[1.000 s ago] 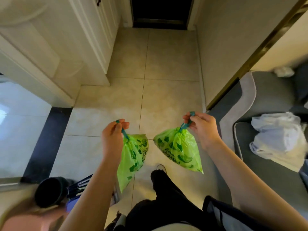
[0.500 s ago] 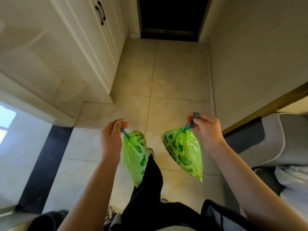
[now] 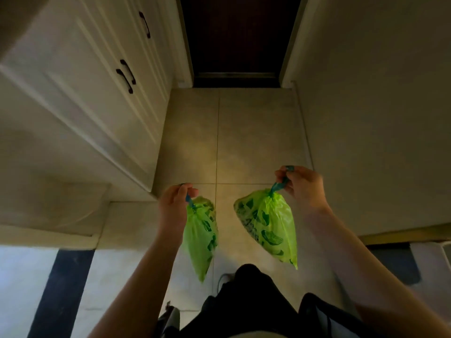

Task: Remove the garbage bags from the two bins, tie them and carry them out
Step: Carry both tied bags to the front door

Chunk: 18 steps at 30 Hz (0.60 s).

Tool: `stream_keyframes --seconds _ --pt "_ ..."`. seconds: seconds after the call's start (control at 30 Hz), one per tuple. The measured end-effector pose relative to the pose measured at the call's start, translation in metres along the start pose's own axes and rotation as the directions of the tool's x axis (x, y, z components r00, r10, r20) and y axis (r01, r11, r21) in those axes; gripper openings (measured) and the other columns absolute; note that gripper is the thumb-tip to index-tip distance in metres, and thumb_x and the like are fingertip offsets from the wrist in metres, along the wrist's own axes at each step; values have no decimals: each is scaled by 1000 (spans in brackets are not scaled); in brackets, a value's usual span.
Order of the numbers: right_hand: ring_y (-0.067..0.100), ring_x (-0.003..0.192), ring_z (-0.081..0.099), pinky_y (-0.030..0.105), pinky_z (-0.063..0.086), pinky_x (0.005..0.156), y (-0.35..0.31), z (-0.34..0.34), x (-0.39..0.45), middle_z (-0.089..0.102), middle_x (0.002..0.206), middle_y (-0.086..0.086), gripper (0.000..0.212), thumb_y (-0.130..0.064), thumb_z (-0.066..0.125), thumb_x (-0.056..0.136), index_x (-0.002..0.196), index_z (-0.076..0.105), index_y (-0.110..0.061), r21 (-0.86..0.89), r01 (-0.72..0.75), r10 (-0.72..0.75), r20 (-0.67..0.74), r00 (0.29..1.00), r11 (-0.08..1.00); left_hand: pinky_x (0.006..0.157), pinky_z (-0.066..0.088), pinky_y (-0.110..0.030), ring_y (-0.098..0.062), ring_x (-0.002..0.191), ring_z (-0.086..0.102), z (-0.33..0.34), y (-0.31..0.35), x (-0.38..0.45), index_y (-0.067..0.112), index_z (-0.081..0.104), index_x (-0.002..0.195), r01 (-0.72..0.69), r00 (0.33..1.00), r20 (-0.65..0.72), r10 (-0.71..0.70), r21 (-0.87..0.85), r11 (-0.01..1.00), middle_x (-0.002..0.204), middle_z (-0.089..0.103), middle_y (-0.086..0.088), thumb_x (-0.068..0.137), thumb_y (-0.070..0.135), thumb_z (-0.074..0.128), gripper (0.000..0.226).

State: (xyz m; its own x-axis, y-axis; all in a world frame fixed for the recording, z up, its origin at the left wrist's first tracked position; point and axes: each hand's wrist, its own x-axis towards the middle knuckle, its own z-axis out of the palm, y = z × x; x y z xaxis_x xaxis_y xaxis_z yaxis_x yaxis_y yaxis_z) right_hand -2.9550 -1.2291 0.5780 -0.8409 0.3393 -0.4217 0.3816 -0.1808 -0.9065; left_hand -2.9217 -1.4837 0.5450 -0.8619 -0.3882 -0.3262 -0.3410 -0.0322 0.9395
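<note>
Green tied bags hang below pinching fingers, left bag [image 3: 200,237] from left hand [image 3: 172,208], right bag [image 3: 267,228] from right hand [image 3: 303,189]; dark door [image 3: 238,35] straight ahead.

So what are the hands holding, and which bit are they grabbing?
Each hand holds one tied green bag by its blue drawstring at the top: the left hand has the left bag, the right hand has the right bag. Both bags hang free.
</note>
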Motion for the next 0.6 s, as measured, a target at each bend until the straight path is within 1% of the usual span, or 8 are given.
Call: stream_keyframes --seconds 0.1,0.17,0.27,0.37,0.43,0.5,0.53,0.6 --pt "17 70 62 18 56 64 -29 17 48 65 78 10 32 7 39 91 77 62 -9 -15 22 -22 -8 1000 1000 93 51 -47 -21 81 66 27 20 55 16 68 81 -7 999 -32 6 -31 999 76 71 -3 94 7 49 24" --pt "14 66 62 17 55 62 -44 30 85 65 78 10 33 8 39 91 76 62 -9 -5 18 -18 3 1000 1000 93 52 -46 -21 82 67 43 31 92 16 68 82 -2 998 -55 0 -42 999 78 70 -6 94 7 49 24" --pt "6 57 63 17 55 62 -67 50 146 65 76 10 32 8 39 91 76 62 -8 -11 30 -30 26 999 999 89 51 -45 -22 81 67 70 51 144 16 67 83 -27 997 -71 25 -36 999 77 71 -4 95 8 48 25" --pt "1 52 63 17 54 61 -92 73 205 63 76 9 25 7 39 93 84 61 0 -41 44 -41 61 997 998 85 53 -36 -16 79 67 98 77 187 16 67 85 -50 993 -111 47 -22 998 77 71 -1 96 8 46 25" --pt "1 51 62 18 55 62 -109 88 241 62 75 10 25 8 39 93 82 61 1 -53 63 -57 106 993 997 80 53 -29 -9 74 68 116 93 217 14 68 86 -58 989 -141 54 -20 998 77 72 0 95 9 47 23" --pt "2 54 63 19 55 64 -127 103 276 63 75 10 30 7 40 93 75 62 -5 -60 80 -71 139 988 995 75 51 -24 -6 73 68 135 107 248 11 68 90 -61 986 -155 56 -28 998 78 72 -1 96 9 47 21" --pt "3 57 64 19 55 65 -136 110 292 63 76 10 30 6 41 94 75 62 -6 -61 79 -70 145 987 995 73 51 -22 -6 73 68 144 114 264 11 68 92 -59 986 -158 53 -34 998 80 71 -2 96 9 47 21" --pt "10 66 64 19 55 68 -151 122 323 63 77 10 25 4 42 95 81 62 -2 -61 74 -65 145 987 995 72 51 -19 -6 73 68 160 126 293 9 67 95 -53 986 -158 43 -55 997 81 71 -4 97 9 47 20"
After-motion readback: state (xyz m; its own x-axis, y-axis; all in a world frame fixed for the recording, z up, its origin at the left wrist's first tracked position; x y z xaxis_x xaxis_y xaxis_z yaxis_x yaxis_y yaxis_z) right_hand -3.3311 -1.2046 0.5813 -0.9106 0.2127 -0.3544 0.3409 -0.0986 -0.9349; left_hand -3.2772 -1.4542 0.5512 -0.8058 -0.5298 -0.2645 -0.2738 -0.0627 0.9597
